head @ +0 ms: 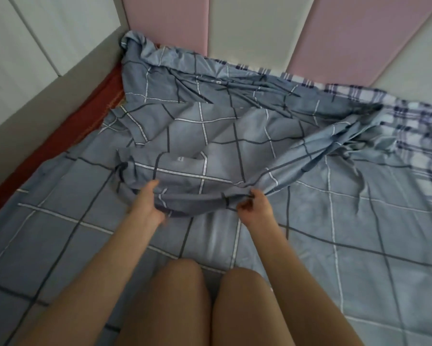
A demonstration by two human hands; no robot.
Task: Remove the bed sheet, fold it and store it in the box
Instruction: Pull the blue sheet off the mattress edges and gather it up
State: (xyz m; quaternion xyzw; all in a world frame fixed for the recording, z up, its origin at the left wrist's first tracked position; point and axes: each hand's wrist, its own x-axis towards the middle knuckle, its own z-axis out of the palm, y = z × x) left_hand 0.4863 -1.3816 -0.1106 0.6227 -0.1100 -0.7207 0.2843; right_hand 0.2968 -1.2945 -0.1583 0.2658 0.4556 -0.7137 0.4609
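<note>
The blue-grey bed sheet (210, 136) with a white and dark grid pattern covers the bed, and its far part is pulled back toward me in a rumpled fold. My left hand (148, 206) grips the near edge of that fold from below, thumb on top. My right hand (253, 204) pinches the same edge a little to the right, where the cloth bunches into a taut ridge running off to the far right. My knees rest on the flat part of the sheet below the hands. No box is in view.
A padded headboard (254, 28) of pink and white panels stands behind the bed. A plaid under-layer (414, 121) shows at the far right where the sheet is pulled off. A red mattress edge (95, 106) and a grey bed frame run along the left, beside white wall panels.
</note>
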